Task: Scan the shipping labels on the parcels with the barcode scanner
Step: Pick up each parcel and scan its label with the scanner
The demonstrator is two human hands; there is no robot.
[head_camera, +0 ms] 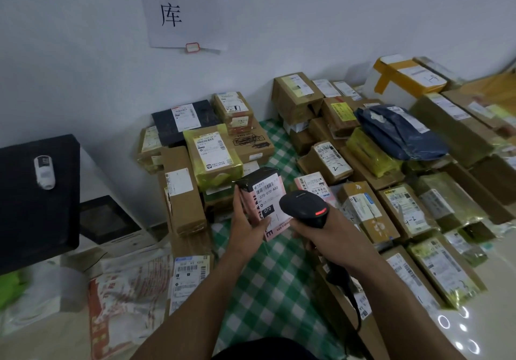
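Note:
My left hand [245, 224] grips a small pink and black box [261, 195] from its left side and holds it tilted up above the floor. A white shipping label [269, 196] with a barcode and "070" faces me on that box. My right hand [325, 230] is curled round the handle of a black barcode scanner [304, 209], whose head sits just right of the label with a red light lit. The scanner's cable [353, 301] hangs down past my right wrist.
Several labelled cardboard parcels [363, 206] lie in rows on a green checked cloth [268, 281] at right and behind. A yellow-wrapped parcel [213, 154] and tall carton [181, 192] stand left of the box. A black stool [36, 192] with a white device stands at far left.

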